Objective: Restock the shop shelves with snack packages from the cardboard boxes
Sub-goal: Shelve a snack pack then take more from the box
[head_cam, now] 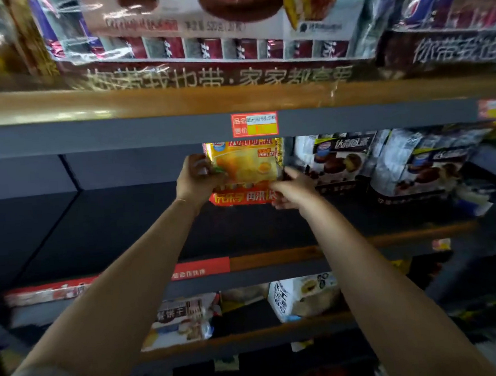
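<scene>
Both arms reach forward and up into the middle shelf [102,227]. The left hand [195,179] curls its fingers round the left edge of a yellow snack package [247,167], which stands upright at the back of that shelf. The right hand [292,189] pinches the package's lower right corner, fingers bent. Just beside it on the right stand white-and-dark cake packages [337,159], close to the right hand. A red price tag [254,124] sits on the shelf edge directly above the package.
</scene>
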Available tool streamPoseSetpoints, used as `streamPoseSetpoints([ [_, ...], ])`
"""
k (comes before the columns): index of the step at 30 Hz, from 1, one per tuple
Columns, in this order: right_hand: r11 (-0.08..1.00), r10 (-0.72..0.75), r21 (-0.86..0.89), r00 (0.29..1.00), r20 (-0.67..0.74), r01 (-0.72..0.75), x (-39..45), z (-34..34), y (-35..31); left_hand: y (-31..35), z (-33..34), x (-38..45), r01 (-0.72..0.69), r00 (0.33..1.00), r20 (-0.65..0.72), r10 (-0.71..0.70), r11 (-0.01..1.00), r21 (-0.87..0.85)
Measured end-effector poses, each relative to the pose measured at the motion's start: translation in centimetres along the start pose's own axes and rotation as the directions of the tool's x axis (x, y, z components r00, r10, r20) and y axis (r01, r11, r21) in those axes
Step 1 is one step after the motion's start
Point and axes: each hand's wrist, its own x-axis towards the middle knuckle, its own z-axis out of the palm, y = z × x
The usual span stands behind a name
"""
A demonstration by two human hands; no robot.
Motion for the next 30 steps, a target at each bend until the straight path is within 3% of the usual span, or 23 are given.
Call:
streamPoseSetpoints([
  [10, 0.993, -0.115, -0.003, 0.989, 0.090, 0.116, 1.0, 1.9, 0.8, -2.0, 3.0, -0.1, -0.065, 0.987, 0.145, 0.076, 0.995, -0.079],
  [17, 0.996, -0.087, 0.029, 0.988, 0.130, 0.084, 1.6, 1.5, 1.3, -1.5, 4.5, 0.6, -0.083, 0.969, 0.222, 0.109, 0.989, -0.126],
  [25, 0.992, -0.094, 0.096, 0.983, 0.158, 0.079, 1.4, 1.3, 2.3, -1.2, 4.0, 1.5, 0.053, 0.966, 0.256, -0.033, 0.996, -0.073],
  [30, 0.979, -0.118, 0.185, 0.983, 0.144, 0.090, -2.3, 2.1, 1.1, -0.3, 1.2, -1.4, 0.179, 0.982, 0.057, -0.179, 0.984, 0.002],
])
